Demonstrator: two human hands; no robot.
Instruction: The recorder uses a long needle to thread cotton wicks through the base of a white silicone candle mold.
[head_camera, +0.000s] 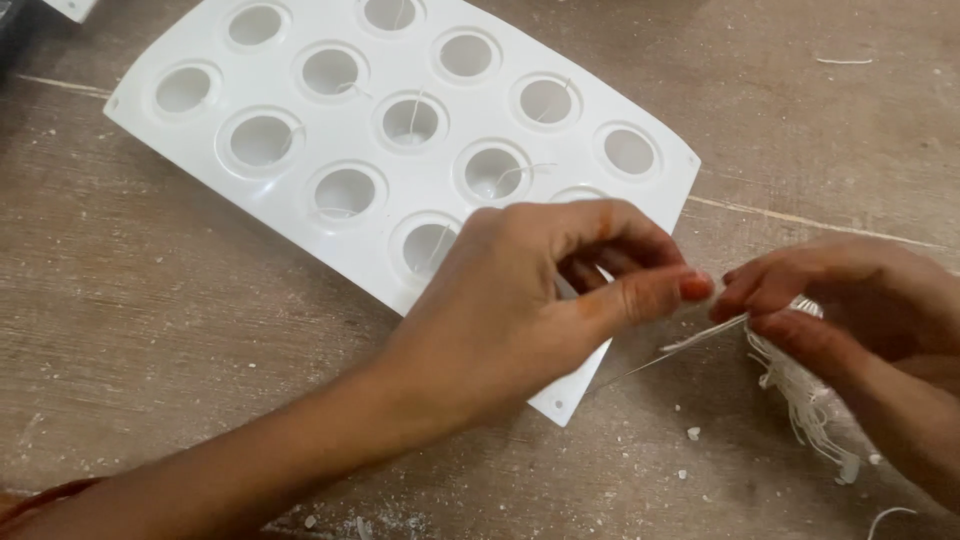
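My left hand (520, 310) pinches one white wick (700, 335), drawn from the bundle (810, 400) gripped in my right hand (850, 300) at three o'clock; pulling slowly should avoid tangles beside the mould (400, 70).

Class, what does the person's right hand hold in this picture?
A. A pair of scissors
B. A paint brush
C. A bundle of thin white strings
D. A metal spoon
C: the right hand clasps a bundle of white strings that hangs below its fingers.

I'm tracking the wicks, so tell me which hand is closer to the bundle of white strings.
Right. The right hand holds the bundle of white strings; the left hand lies beside it, over the white mould.
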